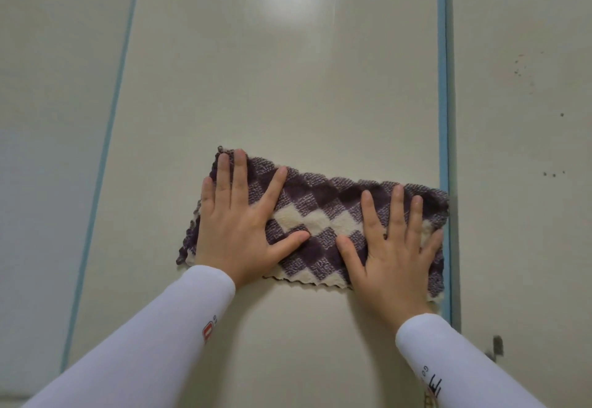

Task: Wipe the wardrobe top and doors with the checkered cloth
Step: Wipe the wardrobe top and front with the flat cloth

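A purple and cream checkered cloth (pixel 320 215) lies spread flat against a cream wardrobe door (pixel 272 87). My left hand (pixel 240 225) presses on the cloth's left half, fingers straight and spread. On the right half my right hand (pixel 390 247) presses the same way, its little finger near the door's blue edge strip (pixel 443 87). The cloth's right end reaches that strip. Both arms wear white sleeves.
A second blue strip (pixel 105 151) bounds the door on the left, with another pale panel (pixel 48 119) beyond it. Right of the door is a panel (pixel 528 119) with small dark specks. A small metal fitting (pixel 496 346) shows at the lower right.
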The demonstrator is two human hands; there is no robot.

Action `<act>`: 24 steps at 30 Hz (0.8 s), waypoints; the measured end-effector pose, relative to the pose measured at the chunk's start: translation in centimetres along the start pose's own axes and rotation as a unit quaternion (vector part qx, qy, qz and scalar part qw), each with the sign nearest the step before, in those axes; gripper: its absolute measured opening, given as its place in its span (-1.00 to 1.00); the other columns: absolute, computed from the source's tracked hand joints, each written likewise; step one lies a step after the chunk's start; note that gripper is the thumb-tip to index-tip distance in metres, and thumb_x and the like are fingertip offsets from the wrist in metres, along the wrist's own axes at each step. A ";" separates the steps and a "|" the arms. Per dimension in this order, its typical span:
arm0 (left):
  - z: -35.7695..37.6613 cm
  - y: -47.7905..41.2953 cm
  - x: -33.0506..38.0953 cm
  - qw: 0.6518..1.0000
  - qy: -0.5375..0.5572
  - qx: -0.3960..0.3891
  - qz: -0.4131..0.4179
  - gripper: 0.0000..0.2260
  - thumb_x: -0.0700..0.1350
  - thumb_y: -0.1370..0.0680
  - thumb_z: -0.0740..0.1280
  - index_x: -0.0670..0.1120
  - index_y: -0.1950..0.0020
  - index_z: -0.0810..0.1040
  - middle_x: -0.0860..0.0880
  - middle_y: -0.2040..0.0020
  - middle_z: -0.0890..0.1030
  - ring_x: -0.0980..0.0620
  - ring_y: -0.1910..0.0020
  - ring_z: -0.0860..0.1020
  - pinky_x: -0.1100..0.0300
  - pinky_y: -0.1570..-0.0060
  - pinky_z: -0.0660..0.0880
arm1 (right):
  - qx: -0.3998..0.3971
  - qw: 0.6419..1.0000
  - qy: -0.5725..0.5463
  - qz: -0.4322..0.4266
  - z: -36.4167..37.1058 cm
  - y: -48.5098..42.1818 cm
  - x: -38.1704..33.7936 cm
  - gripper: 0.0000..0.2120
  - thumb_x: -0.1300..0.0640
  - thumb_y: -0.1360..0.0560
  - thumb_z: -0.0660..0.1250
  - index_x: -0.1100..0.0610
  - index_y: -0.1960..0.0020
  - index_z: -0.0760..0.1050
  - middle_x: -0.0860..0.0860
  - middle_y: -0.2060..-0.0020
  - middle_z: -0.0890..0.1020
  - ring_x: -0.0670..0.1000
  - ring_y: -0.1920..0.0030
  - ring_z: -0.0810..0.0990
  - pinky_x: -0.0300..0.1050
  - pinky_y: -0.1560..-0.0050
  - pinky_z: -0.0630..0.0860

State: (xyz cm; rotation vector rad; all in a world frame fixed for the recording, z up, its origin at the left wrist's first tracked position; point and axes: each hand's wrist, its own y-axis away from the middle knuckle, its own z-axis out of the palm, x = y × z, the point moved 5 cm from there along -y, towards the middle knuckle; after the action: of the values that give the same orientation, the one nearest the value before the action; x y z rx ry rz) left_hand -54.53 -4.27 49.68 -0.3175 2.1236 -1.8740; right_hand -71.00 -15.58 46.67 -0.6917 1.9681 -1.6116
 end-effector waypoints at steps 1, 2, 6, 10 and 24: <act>-0.1 0.1 -0.4 1.000 -0.004 -0.002 0.007 -0.22 0.49 -0.34 -0.01 0.12 -0.47 0.16 -0.29 -0.50 0.06 -0.23 -0.48 -0.03 -0.13 -0.38 -0.09 | 0.003 1.000 0.003 0.003 0.1 0.2 -0.4 -0.36 -0.36 -0.51 -0.21 -0.10 -0.51 -0.04 0.12 -0.52 0.01 0.17 -0.50 -0.08 0.36 -0.34 -0.17; -0.2 0.2 -1.1 1.000 -0.008 -0.004 0.008 -0.22 0.49 -0.35 -0.03 0.12 -0.47 0.15 -0.28 -0.50 0.06 -0.22 -0.48 -0.03 -0.13 -0.38 -0.09 | 0.006 1.000 0.005 0.003 0.2 0.3 -1.1 -0.36 -0.35 -0.51 -0.21 -0.09 -0.51 -0.03 0.13 -0.52 0.02 0.18 -0.49 -0.06 0.33 -0.34 -0.18; -0.8 1.2 -5.1 0.999 -0.014 -0.009 -0.028 -0.20 0.52 -0.34 -0.11 0.14 -0.49 0.06 -0.25 -0.52 0.00 -0.22 -0.49 -0.07 -0.12 -0.39 -0.12 | 0.019 1.000 0.004 -0.019 0.9 0.0 -4.9 -0.37 -0.33 -0.51 -0.13 -0.07 -0.50 0.05 0.14 -0.51 0.04 0.22 -0.49 -0.03 0.37 -0.32 -0.17; -1.8 1.9 -9.8 0.997 -0.010 -0.021 -0.070 -0.18 0.54 -0.32 -0.14 0.15 -0.49 0.01 -0.24 -0.52 -0.04 -0.22 -0.50 -0.08 -0.20 -0.39 -0.07 | 0.040 0.998 0.001 -0.058 1.7 -0.7 -9.8 -0.36 -0.30 -0.47 -0.01 -0.06 -0.48 0.10 0.17 -0.49 0.10 0.24 -0.48 0.01 0.39 -0.31 -0.16; -2.1 5.4 -12.7 0.997 -0.002 -0.043 -0.071 -0.19 0.50 -0.36 -0.12 0.08 -0.49 0.07 -0.30 -0.50 0.02 -0.28 -0.48 -0.02 -0.37 -0.28 0.11 | 0.022 0.996 0.005 -0.084 2.7 3.1 -13.0 -0.40 -0.29 -0.53 -0.09 -0.07 -0.50 0.03 0.13 -0.50 0.06 0.23 -0.49 -0.01 0.42 -0.33 -0.15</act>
State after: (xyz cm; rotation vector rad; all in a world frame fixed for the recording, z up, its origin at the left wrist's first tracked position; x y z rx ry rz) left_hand -43.23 2.82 45.45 -0.5028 2.2350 -1.8578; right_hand -59.73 -8.39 43.93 -0.8521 1.9184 -1.7539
